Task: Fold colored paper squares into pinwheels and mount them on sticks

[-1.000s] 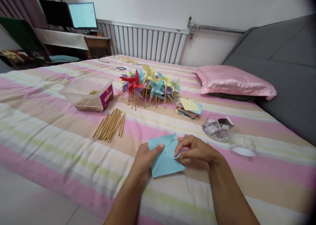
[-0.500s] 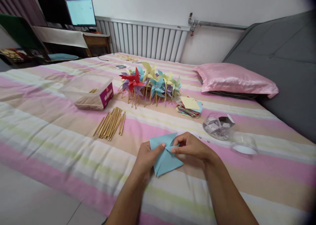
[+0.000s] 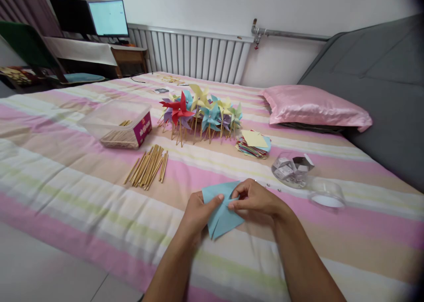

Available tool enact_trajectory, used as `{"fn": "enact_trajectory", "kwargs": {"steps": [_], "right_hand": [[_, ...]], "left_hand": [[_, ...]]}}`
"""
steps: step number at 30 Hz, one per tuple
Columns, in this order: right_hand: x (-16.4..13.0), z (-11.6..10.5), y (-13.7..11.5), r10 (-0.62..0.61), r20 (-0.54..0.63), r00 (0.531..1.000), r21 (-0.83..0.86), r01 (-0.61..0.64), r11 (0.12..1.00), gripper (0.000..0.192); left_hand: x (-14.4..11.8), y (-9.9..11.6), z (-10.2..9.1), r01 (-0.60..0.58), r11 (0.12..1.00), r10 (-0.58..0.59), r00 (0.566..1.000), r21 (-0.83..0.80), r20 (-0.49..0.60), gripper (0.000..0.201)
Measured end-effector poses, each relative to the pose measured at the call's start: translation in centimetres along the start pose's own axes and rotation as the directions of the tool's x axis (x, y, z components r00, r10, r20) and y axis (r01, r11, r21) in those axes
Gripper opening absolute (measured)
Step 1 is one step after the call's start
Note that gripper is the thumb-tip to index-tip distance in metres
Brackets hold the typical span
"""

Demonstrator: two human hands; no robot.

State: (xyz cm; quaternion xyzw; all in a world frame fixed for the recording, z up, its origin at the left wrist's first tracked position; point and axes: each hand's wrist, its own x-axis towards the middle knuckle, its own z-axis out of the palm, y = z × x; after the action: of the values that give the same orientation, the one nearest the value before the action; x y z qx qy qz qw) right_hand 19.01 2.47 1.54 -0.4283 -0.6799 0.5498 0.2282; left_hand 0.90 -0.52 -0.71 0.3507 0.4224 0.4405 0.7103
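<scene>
Hands meet over one light blue paper square (image 3: 221,211), low on the striped bedspread (image 3: 66,178) close to its near edge. I log the left hand (image 3: 198,214) closed on the sheet's left side, thumb tip pressed on top near the middle, fingers hidden under the paper. Right hand (image 3: 255,199) pinches a folded-in flap of the same sheet between thumb and forefinger, just beside the left thumb; the two thumbs nearly touch. Sheet shows cuts running in from the corners, one point hanging down toward me, below both hands.

Beyond the left hand, up and to its left: loose bundle of wooden sticks (image 3: 148,166) lying flat on the cover. Farther out on that side, a clear plastic box (image 3: 116,124) with a pink label, more sticks inside.

Straight ahead of both hands, well apart: cluster of finished paper pinwheels (image 3: 198,112), red, blue, yellow, purple, green, on sticks. Just to the right of them, a stack of coloured paper squares (image 3: 254,143), yellow on top.

Beyond the right hand and to its right: clear jar (image 3: 291,170) on its side, small silvery pieces inside I cannot identify, its lid (image 3: 326,195) beside it. A few tiny pins (image 3: 274,188) sit near the right hand's knuckles. Pink pillow (image 3: 314,107) far right
</scene>
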Motion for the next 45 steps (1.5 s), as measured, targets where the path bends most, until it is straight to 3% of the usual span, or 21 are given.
{"fn": "enact_trajectory", "kwargs": {"steps": [13,18,23,27,45], "right_hand": [[0.2,0.1,0.5,-0.021,-0.042,0.999,-0.074,0.018,0.997,0.024],[0.2,0.7,-0.4,-0.035,-0.21,0.977,0.009,0.038,0.999,0.024],[0.4,1.4,-0.8,-0.028,-0.319,0.947,0.194,0.094,0.977,0.054],[0.7,1.7,-0.8,-0.03,-0.328,0.944,0.238,0.114,0.965,0.065],[0.8,1.5,-1.1,-0.055,-0.395,0.917,0.229,0.157,0.961,0.064]], "left_hand": [[0.1,0.2,0.3,-0.038,0.996,0.041,0.998,0.085,-0.037,0.03],[0.2,-0.1,0.4,-0.071,0.997,0.076,0.982,0.039,-0.175,0.035],[0.2,0.1,0.6,-0.142,0.989,0.145,0.952,0.03,-0.269,0.038],[0.0,0.3,0.8,-0.168,0.986,0.166,0.955,0.011,-0.246,0.036],[-0.4,0.8,0.9,-0.082,0.996,0.075,0.983,-0.037,-0.169,0.029]]}}
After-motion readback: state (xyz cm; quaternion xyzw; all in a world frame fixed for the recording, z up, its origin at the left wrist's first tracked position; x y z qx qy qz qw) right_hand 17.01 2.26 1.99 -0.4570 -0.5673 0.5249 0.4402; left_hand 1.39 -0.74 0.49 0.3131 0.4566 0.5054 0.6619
